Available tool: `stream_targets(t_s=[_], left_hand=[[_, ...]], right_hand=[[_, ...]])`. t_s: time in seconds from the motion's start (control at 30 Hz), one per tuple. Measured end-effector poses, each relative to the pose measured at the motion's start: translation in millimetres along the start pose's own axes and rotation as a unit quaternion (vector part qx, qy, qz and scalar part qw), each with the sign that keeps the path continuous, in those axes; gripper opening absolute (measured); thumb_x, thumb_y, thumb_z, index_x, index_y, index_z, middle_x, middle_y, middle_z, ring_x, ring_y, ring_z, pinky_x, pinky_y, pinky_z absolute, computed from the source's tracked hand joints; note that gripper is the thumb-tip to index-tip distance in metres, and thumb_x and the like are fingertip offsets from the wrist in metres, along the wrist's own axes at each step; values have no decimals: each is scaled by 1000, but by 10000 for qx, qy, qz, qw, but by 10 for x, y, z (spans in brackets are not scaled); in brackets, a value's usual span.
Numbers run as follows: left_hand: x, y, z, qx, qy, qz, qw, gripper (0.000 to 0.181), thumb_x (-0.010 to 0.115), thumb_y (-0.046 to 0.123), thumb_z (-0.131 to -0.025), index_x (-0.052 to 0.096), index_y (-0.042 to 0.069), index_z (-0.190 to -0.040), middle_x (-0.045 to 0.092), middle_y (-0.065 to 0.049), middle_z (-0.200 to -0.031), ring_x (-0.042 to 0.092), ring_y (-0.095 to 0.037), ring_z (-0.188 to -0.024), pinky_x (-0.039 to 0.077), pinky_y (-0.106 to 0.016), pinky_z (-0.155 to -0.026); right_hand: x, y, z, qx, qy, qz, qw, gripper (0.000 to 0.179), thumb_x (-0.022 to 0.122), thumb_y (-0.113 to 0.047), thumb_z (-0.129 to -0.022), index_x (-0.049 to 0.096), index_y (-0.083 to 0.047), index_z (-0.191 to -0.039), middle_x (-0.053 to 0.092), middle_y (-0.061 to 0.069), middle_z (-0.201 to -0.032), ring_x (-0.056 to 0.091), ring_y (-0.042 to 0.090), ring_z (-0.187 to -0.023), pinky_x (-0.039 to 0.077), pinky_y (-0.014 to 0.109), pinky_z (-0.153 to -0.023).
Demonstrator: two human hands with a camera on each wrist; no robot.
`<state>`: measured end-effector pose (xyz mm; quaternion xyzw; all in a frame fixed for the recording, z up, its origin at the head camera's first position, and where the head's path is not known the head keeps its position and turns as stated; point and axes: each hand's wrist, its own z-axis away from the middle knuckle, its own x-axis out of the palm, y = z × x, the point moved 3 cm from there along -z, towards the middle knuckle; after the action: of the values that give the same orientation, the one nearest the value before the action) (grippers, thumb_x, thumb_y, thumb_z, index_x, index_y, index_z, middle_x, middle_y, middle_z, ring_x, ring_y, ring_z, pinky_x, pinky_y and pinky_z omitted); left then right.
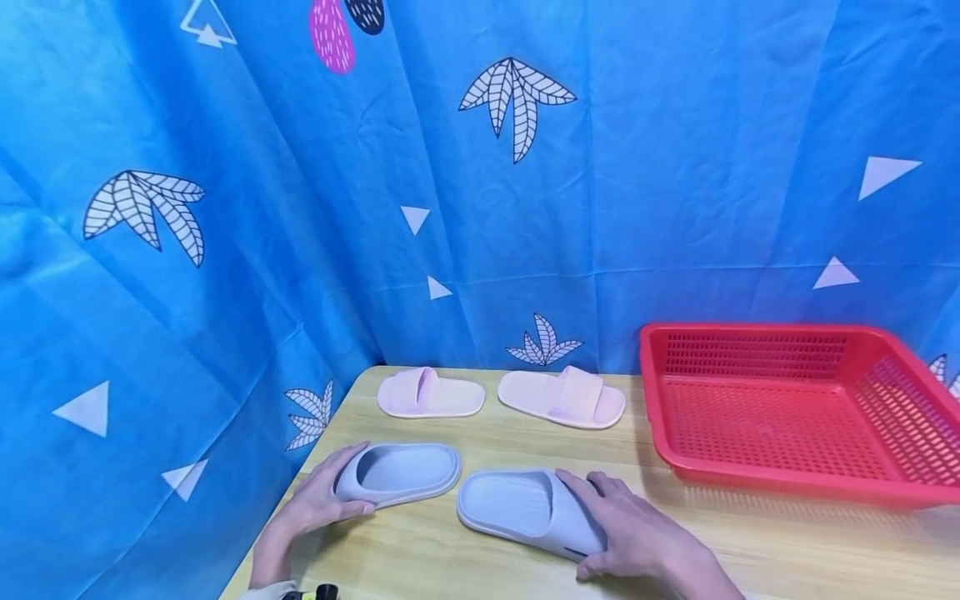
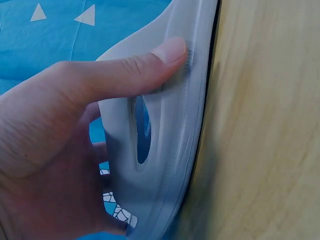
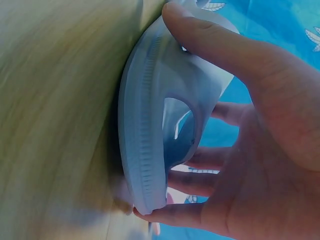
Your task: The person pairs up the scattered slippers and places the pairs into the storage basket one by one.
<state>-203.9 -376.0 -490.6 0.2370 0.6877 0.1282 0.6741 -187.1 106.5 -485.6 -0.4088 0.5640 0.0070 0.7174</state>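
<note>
Two grey closed-toe slippers lie on the wooden table, heel ends facing each other. At the left slipper [image 1: 417, 468], my left hand [image 1: 318, 497] holds the toe end, thumb on the near side and fingers round the far side. The left wrist view shows that thumb [image 2: 145, 67] pressed along the slipper's side wall [image 2: 170, 130], near a slot in the upper. My right hand [image 1: 641, 533] grips the toe of the other slipper [image 1: 506, 504]. In the right wrist view, its thumb [image 3: 215, 40] and fingers span the toe [image 3: 145, 120], which sits close to the tabletop.
Two pink open-toe slippers, a left one [image 1: 457, 396] and a right one [image 1: 528, 390], lie along the table's back edge. A red perforated basket [image 1: 750, 468] stands at the right. Blue patterned cloth [image 1: 675, 167] hangs behind and to the left of the table [image 1: 412, 550].
</note>
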Motion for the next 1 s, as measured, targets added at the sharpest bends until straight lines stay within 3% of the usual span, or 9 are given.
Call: stream_targets(t_s=[0.23, 0.53, 0.77, 1.0], left_hand=[[-15, -20, -76, 70, -282, 322, 9991, 105, 97, 36, -67, 45, 9, -153, 50, -20, -147, 47, -41, -130, 36, -62, -104], [-72, -21, -145, -106, -594, 247, 9979, 103, 99, 34, -62, 49, 12, -150, 54, -16, -140, 50, -35, -122, 40, -59, -100], [-106, -25, -214, 60, -724, 415, 9965, 100, 99, 30, -63, 51, 7, -147, 55, -15, -139, 51, -33, -119, 41, -57, -100], [-168, -27, -271, 63, -504, 102, 9987, 98, 100, 32, -59, 56, 10, -143, 60, -12, -133, 54, -30, -114, 44, -51, -95]], right_hand=[[-33, -4, 5, 57, -93, 12, 9999, 111, 94, -50, -67, 36, -31, -159, 50, 8, -135, 49, 26, -117, 52, 52, -86], [-23, -24, -9, 256, -293, -54, 9992, 110, 94, -47, -67, 35, -35, -159, 49, 6, -136, 49, 27, -118, 52, 53, -85], [-44, -38, -26, 332, -293, 7, 9990, 109, 95, -47, -66, 37, -36, -158, 49, 4, -135, 48, 26, -118, 52, 53, -85], [-159, -87, -43, 41, 14, 116, 9999, 105, 94, -48, -66, 39, -41, -155, 42, -3, -136, 43, 23, -121, 51, 47, -84]])
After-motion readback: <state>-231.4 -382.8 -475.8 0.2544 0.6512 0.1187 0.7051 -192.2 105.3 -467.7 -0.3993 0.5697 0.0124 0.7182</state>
